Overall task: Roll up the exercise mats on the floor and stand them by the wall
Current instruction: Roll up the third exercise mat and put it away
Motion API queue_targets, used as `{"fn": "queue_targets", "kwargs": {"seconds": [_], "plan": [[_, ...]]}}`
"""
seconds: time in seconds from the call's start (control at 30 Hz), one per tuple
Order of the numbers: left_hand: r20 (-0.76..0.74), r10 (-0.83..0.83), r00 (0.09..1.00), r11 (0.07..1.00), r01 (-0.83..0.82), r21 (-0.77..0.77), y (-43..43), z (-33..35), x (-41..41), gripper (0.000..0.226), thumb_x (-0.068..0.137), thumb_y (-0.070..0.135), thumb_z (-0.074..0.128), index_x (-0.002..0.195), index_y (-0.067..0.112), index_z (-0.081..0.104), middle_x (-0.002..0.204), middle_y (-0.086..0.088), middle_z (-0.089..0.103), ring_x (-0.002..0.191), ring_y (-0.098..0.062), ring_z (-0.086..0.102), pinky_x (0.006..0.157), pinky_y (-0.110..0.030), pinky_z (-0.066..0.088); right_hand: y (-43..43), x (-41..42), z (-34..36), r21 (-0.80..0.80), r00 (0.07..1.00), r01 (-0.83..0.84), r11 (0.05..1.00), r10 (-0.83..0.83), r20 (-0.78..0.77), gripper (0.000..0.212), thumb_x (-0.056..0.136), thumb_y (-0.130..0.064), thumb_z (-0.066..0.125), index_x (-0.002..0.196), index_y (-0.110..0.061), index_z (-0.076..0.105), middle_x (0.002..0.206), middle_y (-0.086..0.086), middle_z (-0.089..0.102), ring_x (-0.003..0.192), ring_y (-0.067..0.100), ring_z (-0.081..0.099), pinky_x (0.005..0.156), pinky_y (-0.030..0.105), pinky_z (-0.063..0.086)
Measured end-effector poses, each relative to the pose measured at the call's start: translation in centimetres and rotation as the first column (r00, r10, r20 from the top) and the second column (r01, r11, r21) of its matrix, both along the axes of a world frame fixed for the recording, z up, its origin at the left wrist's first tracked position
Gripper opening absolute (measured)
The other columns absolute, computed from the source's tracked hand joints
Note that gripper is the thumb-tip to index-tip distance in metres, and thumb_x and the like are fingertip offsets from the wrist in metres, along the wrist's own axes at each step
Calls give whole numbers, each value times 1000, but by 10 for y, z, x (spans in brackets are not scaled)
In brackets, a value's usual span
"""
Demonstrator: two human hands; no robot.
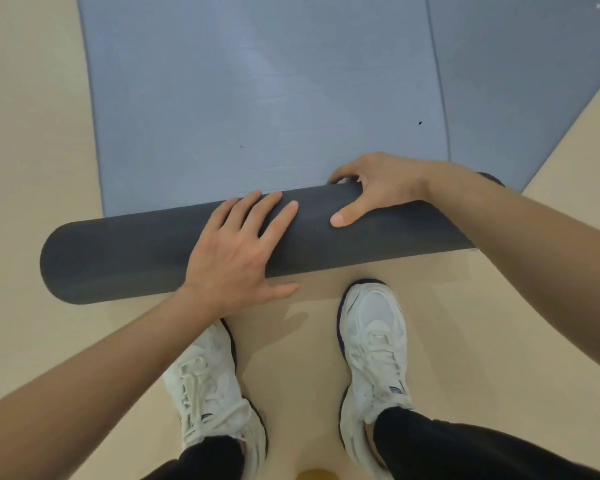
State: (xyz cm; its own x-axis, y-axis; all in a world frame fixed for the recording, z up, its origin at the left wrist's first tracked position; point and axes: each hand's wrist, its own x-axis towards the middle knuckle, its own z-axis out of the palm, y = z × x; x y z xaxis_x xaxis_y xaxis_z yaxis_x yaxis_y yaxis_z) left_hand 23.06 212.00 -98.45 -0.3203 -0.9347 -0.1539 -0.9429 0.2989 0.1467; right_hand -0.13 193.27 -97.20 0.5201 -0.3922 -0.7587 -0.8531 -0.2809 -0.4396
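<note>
Beyond roll (136, 258), rest of mat (257, 98) laid flat on floor (32, 133). Left hand (232, 258) pressed flat atop roll, fingers spread; right hand (378, 181) fingers curled over roll's far side. Foam judged light, springy; best held mid-roll.

The right forearm (506, 233) hides the right end of the roll (153, 258); fingertips of the right hand (378, 188) vanish behind it. The mat (257, 98) and second mat (520, 81) run off the top edge; a yellow thing (314, 475) is cut off below.
</note>
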Motion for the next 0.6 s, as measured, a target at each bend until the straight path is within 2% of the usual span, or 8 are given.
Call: {"fn": "queue_targets", "kwargs": {"seconds": [0.07, 0.1, 0.17, 0.23, 0.33, 0.47, 0.53, 0.6], "plan": [[-5, -3, 1000, 1000, 3, 13, -16, 1, 5, 112, 72, 85, 60, 158, 17, 36, 156, -10, 46, 138, -34, 48, 117, -49, 35, 6, -4, 3, -232, 998, 23, 973, -9, 63, 94, 66, -88, 66, 144, -36, 52, 128, -9, 61, 112, 15, 58, 95, 36, 46], [-10, -3, 1000, 1000, 4, 21, -26, 2, 9, 112, 71, 86, 60, 157, 18, 37, 153, -8, 48, 134, -33, 51, 115, -47, 37, 13, -6, 4, -376, 990, 1, 926, 52, 130, 96, 69, -90, 59, 146, -32, 50, 130, -5, 61, 113, 19, 58, 94, 39, 46], [-11, 0, 1000, 999, 0, 55, -44, 3, 14, 114, 68, 90, 59, 155, 20, 38, 148, -5, 53, 127, -30, 56, 108, -46, 43, 32, -9, 3, -625, 936, -107, 773, 291, 199, 96, 77, -88, 50, 148, -23, 50, 133, 3, 60, 112, 27, 57, 93, 43, 45], [-11, 10, 1000, 992, -8, 125, -62, 4, 18, 113, 65, 93, 57, 154, 24, 36, 142, -1, 56, 121, -28, 59, 99, -45, 47, 47, -10, 0, -749, 875, -197, 632, 458, 156, 96, 82, -86, 48, 150, -18, 48, 140, 9, 56, 115, 32, 55, 96, 46, 42], [-55, 69, 996, 962, -52, 269, -90, 7, 25, 109, 60, 94, 59, 149, 35, 35, 133, 5, 59, 116, -25, 61, 89, -42, 49, 56, -12, -8, -821, 866, -217, 528, 492, 87, 99, 82, -82, 54, 154, -16, 42, 148, 18, 49, 124, 39, 51, 105, 53, 37], [-135, 154, 979, 895, -81, 438, -119, 10, 35, 105, 52, 94, 59, 143, 44, 39, 134, 16, 60, 118, -20, 60, 97, -44, 47, 61, -15, -20, -811, 894, -316, 492, 441, -81, 116, 75, -84, 59, 161, -14, 23, 161, 24, 32, 144, 47, 34, 118, 63, 23], [-118, 130, 984, 892, -64, 448, -125, 10, 37, 105, 53, 96, 56, 143, 43, 41, 134, 16, 60, 118, -19, 60, 96, -42, 47, 59, -14, -23, -804, 889, -351, 479, 440, -126, 120, 74, -86, 57, 161, -14, 18, 162, 25, 29, 146, 49, 31, 118, 65, 22], [-70, 51, 996, 937, -23, 350, -125, 10, 37, 106, 60, 97, 48, 145, 34, 45, 133, 10, 61, 115, -23, 61, 93, -42, 47, 54, -13, -25, -805, 882, -366, 467, 451, -140, 120, 74, -87, 55, 161, -14, 19, 160, 26, 31, 144, 49, 33, 117, 65, 25]]}}
